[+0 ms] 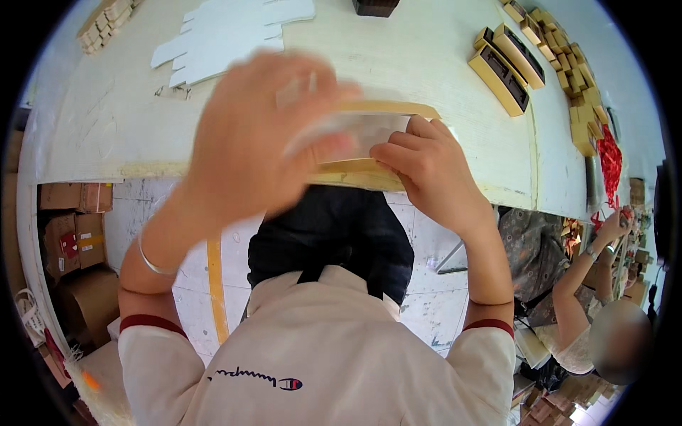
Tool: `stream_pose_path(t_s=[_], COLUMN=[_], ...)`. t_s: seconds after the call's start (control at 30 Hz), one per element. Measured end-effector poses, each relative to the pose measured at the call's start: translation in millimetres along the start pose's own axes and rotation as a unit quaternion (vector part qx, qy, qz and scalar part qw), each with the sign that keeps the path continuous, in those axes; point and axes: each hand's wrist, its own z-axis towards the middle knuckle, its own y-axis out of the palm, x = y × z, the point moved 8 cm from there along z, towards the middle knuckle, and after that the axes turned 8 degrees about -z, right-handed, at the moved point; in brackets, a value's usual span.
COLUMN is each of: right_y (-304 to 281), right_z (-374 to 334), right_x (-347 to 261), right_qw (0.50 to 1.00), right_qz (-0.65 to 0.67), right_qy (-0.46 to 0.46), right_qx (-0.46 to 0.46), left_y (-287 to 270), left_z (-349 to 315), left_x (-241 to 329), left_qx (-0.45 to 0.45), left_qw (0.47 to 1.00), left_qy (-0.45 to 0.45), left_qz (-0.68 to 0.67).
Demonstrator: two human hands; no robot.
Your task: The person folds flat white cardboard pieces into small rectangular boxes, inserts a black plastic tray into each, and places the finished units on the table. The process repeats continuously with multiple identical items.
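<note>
A pale desk (401, 64) spans the view, and on it, at its near edge, lies the open tan box (419, 109), long and shallow, whose inside looks pale; anything in it is too blurred to tell. Below the tan box, the person's pale shirt (334, 341) bears one line of dark script and one small emblem. One co-worker (575, 344) sits well to the box's right, both arms raised. Under the desk, left of the box, are at least three brown cartons (60, 241), one with a red label too small to read. Beyond the box to the left lie overlapping white sheets (231, 39), too closely layered to count. The left hand (249, 142) is motion-blurred over the box's left end, fingers spread somewhat; whether it grips anything cannot be told. The right hand (426, 156) pinches the box's right end with bent fingers. Beyond the box to the right, at least two gold boxes (499, 79) show dark recesses; farther right is an uncountable pile of smaller yellow boxes (568, 67).
</note>
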Motion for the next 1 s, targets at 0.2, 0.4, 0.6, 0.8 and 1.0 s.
stream_pose_path(t_s=[0.2, 0.4, 0.6, 0.8, 1.0], right_y=[1.0, 14.2, 26.1, 23.3, 10.8], right_z=[-1.6, -19.1, -28.2, -26.1, -26.4], right_x=[9.6, -10.3, 7.0, 9.1, 4.2], right_qw=[0.994, 0.975, 0.937, 0.924, 0.950], right_qz=[-0.047, 0.208, 0.325, 0.348, 0.294], right_qy=[0.071, -0.012, 0.100, 0.136, 0.040], right_qx=[-0.061, 0.074, 0.078, 0.073, 0.095], left_y=[71.0, 82.0, 82.4, 74.1, 93.1], left_z=[-19.3, -24.3, -31.7, -28.0, -14.5], left_x=[-51.2, -36.8, -21.1, -16.6, -12.9], left_qx=[-0.206, -0.183, -0.214, -0.268, -0.235], left_qw=[0.933, 0.930, 0.931, 0.922, 0.927], left_qy=[-0.167, -0.204, -0.145, -0.051, -0.098], left_qz=[-0.244, -0.245, -0.259, -0.274, -0.277])
